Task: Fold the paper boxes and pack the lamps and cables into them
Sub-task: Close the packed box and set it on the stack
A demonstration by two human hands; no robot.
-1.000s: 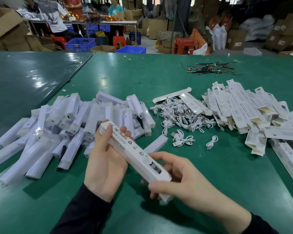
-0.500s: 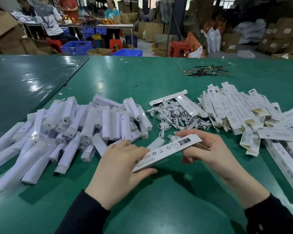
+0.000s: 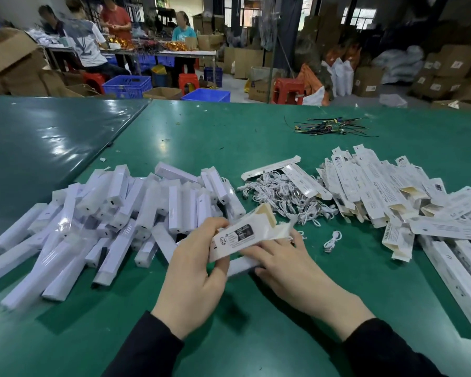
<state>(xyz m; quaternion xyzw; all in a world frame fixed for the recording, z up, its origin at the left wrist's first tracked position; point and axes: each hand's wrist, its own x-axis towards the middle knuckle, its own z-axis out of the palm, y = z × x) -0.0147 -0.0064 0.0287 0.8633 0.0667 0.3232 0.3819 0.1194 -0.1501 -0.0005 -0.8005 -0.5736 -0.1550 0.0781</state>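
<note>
— Where's the box?
— My left hand (image 3: 193,270) grips the paper box (image 3: 237,236), flaps open, just nearer me than the cable pile (image 3: 286,197).
— And your right?
— My right hand (image 3: 286,265) holds a lamp (image 3: 241,266) under the box, fingers curled round it.

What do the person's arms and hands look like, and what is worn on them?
Both hands, the left hand and the right hand, are bare: no gloves, and no rings or watch that I can see. Each arm wears a long black sleeve that ends at the wrist. The sleeves are plain, without markings.
</note>
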